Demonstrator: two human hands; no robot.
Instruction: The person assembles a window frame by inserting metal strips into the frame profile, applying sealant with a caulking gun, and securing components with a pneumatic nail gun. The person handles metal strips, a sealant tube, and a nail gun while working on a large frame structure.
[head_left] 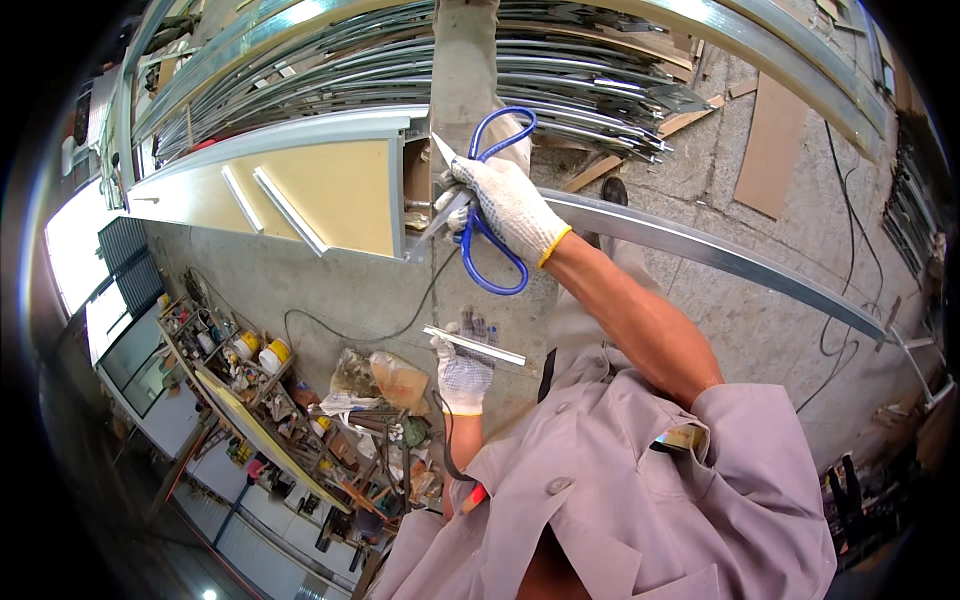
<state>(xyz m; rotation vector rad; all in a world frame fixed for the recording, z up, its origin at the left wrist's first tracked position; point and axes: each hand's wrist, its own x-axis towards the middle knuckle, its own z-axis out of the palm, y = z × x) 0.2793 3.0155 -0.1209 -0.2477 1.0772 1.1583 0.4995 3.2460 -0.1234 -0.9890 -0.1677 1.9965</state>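
Observation:
My right hand [505, 205], in a white knit glove with a yellow cuff, is closed around the middle of a pair of scissors [497, 272] with large blue loop handles. Their blades stand apart and point left; my fingers partly cover the pivot. Lower down, my left hand [463, 382], gloved likewise, holds a short white strip [480, 346] across its palm, with the thumb near one end and the fingers stretched past it. Left of the scissors is a cream panel [345, 190] in a metal frame, with two white strips [290, 210] lying on it.
A long metal profile [700, 250] runs rightward from behind my right hand. Bundled metal bars [580, 85] lie at the top, by a brown board [772, 145]. A black cable [390, 335] crosses the concrete floor. Cluttered shelving [300, 400] stands lower left.

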